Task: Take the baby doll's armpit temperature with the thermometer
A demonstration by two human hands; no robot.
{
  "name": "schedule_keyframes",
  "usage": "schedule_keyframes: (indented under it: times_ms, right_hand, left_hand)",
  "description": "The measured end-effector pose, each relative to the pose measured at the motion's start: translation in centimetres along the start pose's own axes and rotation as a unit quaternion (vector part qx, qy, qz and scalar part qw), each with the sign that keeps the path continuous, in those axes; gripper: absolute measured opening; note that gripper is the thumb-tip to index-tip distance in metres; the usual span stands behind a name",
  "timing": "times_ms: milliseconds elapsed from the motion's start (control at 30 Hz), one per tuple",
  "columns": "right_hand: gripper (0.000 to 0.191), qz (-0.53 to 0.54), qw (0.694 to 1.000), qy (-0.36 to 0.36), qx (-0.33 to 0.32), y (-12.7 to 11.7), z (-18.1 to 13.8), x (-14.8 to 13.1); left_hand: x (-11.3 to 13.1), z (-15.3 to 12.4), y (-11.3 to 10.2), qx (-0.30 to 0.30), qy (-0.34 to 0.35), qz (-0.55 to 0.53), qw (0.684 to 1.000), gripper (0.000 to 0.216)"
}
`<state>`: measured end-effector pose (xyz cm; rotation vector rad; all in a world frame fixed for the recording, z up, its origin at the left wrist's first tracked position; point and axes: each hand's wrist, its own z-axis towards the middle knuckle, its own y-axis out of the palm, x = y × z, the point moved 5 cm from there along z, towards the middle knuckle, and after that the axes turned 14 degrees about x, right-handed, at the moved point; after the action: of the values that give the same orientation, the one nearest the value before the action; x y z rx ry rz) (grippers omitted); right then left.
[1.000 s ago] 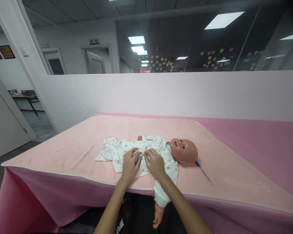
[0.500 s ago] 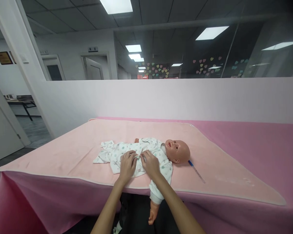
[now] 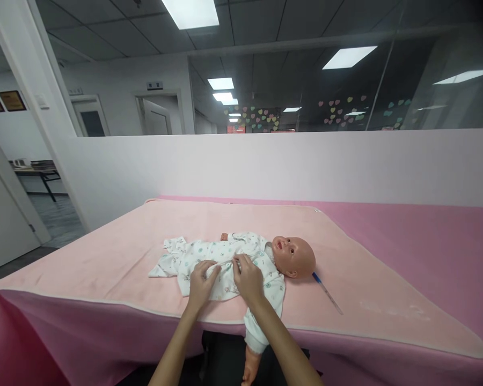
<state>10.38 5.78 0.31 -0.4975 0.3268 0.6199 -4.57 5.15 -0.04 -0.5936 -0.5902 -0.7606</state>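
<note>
A baby doll (image 3: 293, 257) lies on its back on a light pink blanket (image 3: 116, 257), head to the right. It wears a white printed romper (image 3: 193, 257). My left hand (image 3: 200, 283) and my right hand (image 3: 247, 277) rest on the doll's belly, fingers curled and pinching the romper's front edges where they meet. One of the doll's arms (image 3: 253, 348) hangs over the table's near edge.
A blue-capped thin stick (image 3: 326, 292), like a thermometer or pen, lies on the blanket right of the doll's head. A darker pink cloth (image 3: 426, 236) covers the table. A white partition wall (image 3: 265, 166) stands behind it. A doorway (image 3: 32, 182) opens at left.
Both hands stay on the romper's front with small finger shifts. The view has tilted and shifted a little; the doll has not moved on the blanket.
</note>
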Motion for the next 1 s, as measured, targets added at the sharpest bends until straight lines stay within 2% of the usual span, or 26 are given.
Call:
schedule_keyframes:
  times_ms: [100, 200, 267, 367, 500, 667, 833, 1000]
  right_hand:
    - [0.021, 0.019, 0.999, 0.027, 0.018, -0.3, 0.2, 0.2]
    - [0.023, 0.045, 0.997, 0.051, 0.034, -0.5, 0.2, 0.5]
    - [0.023, 0.055, 0.996, 0.064, 0.043, -0.6, 0.3, 0.8]
    - [0.021, 0.058, 0.995, 0.071, 0.050, -0.6, 0.3, 1.0]
    - [0.020, 0.057, 0.995, 0.063, 0.047, -0.4, 0.3, 1.1]
    - [0.021, 0.053, 0.995, 0.066, 0.056, -0.3, 0.4, 1.2]
    - [0.021, 0.060, 0.993, 0.088, 0.048, -0.1, 0.6, 1.3]
    - [0.023, 0.059, 0.992, 0.102, 0.046, -0.1, 0.8, 1.3]
  left_hand:
    - [-0.6, 0.0, -0.7, 0.059, -0.062, -0.005, 0.996, 0.027]
    - [-0.9, -0.1, -1.2, 0.116, -0.082, -0.001, 0.990, 0.025]
    - [-0.7, -0.1, -1.5, 0.138, -0.069, 0.008, 0.988, 0.020]
    - [0.1, -0.1, -1.7, 0.149, -0.010, 0.065, 0.987, 0.016]
    - [1.7, -0.2, -0.1, 0.081, 0.071, 0.100, 0.989, 0.014]
    - [2.7, 0.0, 2.4, -0.012, 0.093, 0.115, 0.989, 0.017]
    - [2.8, 0.1, 2.7, -0.036, 0.121, 0.144, 0.981, 0.016]
    - [2.6, 0.1, 2.6, -0.056, 0.121, 0.141, 0.981, 0.015]
